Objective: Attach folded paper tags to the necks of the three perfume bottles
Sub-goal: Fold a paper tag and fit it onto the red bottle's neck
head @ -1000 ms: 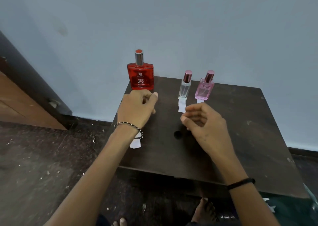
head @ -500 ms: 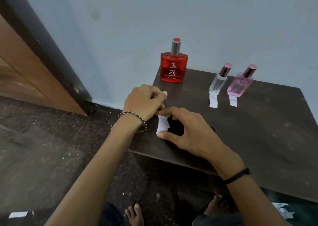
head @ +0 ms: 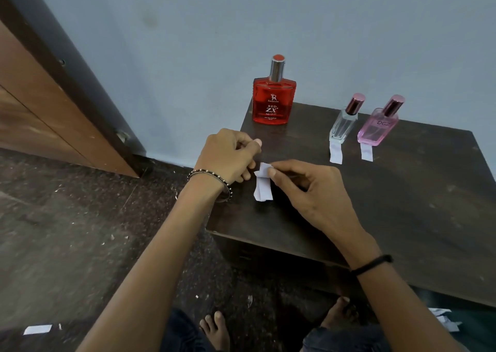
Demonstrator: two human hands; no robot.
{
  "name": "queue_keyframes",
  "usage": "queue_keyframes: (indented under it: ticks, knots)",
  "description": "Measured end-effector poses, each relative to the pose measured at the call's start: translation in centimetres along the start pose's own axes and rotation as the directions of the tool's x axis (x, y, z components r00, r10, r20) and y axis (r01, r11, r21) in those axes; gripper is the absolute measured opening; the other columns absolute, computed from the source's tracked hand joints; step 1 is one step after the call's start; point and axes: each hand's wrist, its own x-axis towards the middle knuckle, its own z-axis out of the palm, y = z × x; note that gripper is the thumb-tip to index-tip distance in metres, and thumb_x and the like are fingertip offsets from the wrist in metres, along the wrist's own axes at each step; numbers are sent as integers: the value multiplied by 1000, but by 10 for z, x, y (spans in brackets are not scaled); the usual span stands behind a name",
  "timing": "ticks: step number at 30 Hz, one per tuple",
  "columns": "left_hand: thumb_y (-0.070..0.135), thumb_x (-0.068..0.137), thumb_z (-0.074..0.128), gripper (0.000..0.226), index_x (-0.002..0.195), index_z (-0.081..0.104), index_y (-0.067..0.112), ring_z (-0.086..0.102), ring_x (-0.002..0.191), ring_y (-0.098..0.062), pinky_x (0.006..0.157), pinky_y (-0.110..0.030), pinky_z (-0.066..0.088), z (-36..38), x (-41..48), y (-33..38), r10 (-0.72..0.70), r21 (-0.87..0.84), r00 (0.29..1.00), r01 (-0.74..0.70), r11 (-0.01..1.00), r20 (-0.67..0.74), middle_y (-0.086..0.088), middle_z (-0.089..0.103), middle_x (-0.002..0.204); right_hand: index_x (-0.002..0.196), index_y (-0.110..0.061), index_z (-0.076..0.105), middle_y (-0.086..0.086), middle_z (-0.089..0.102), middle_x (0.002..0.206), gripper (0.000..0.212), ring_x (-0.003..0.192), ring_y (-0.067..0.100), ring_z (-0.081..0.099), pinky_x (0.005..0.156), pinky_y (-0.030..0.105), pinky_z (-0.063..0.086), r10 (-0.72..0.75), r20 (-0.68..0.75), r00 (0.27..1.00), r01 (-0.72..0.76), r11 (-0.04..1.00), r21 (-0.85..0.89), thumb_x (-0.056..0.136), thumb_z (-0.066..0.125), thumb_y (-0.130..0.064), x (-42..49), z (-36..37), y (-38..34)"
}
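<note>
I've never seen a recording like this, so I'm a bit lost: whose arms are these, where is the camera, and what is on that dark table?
There is no machine here. A person wears a camera on the head, looking forward and down, so you see their own two arms reaching out. The left hand and right hand meet over a small white paper tag, which they pinch at its top end and appear to be folding. On the dark wooden table, near the wall, stand three perfume bottles: a large red bottle, a slim clear bottle and a pink bottle. A white paper strip lies in front of the clear one, and another strip in front of the pink one. None lies by the red bottle. Paper scraps lie on the floor.
</note>
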Motion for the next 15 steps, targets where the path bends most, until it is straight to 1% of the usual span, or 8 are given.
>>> queue_keyframes:
  ticks: [3, 5, 8, 11, 13, 15]
  knots:
    - [30, 97, 63, 24, 85, 75, 12, 60, 35, -12, 39, -22, 52, 0, 1, -1, -54, -82, 998, 57, 995, 44, 2, 65, 46, 108, -22, 81, -19, 76, 101, 17, 96, -8, 71, 83, 7, 53, 60, -49, 997, -58, 998, 27, 92, 76, -23, 2, -1, 2]
    - [30, 98, 62, 24, 88, 74, 11, 61, 35, -14, 38, -20, 48, -1, 1, 0, -83, -140, 991, 98, 985, 109, 0, 67, 47, 103, -23, 82, -18, 78, 99, 14, 92, -6, 73, 83, 11, 55, 99, -62, 993, -93, 991, 91, 89, 79, -23, 3, -3, 3]
    - [27, 101, 58, 24, 92, 72, 9, 68, 43, -17, 39, -21, 51, -2, 0, 0, -115, -183, 966, 159, 970, 230, -4, 71, 54, 98, -22, 84, -15, 80, 92, 12, 88, -2, 75, 83, 16, 58, 130, -62, 990, -119, 980, 158, 86, 82, -23, 4, -4, 6]
    - [21, 103, 55, 22, 92, 69, 8, 74, 52, -17, 43, -22, 54, -1, -2, 0, -148, -170, 931, 214, 962, 335, -6, 74, 58, 92, -22, 84, -13, 81, 88, 9, 84, 1, 76, 82, 22, 61, 151, -43, 988, -139, 970, 201, 83, 85, -23, 4, -3, 9]
    - [16, 102, 57, 18, 91, 68, 7, 74, 54, -14, 46, -22, 56, -1, -2, -1, -156, -169, 916, 231, 958, 370, -8, 74, 63, 90, -22, 84, -12, 81, 87, 10, 83, 4, 77, 81, 25, 62, 165, -26, 986, -155, 959, 236, 83, 85, -27, 4, -2, 10]
    - [11, 99, 60, 11, 93, 68, 7, 74, 57, -12, 49, -22, 58, -3, -3, -1, -149, -177, 902, 237, 955, 406, -11, 73, 72, 92, -23, 83, -11, 82, 89, 14, 85, 6, 78, 80, 28, 63, 188, -5, 982, -179, 941, 286, 85, 82, -35, 4, -3, 12]
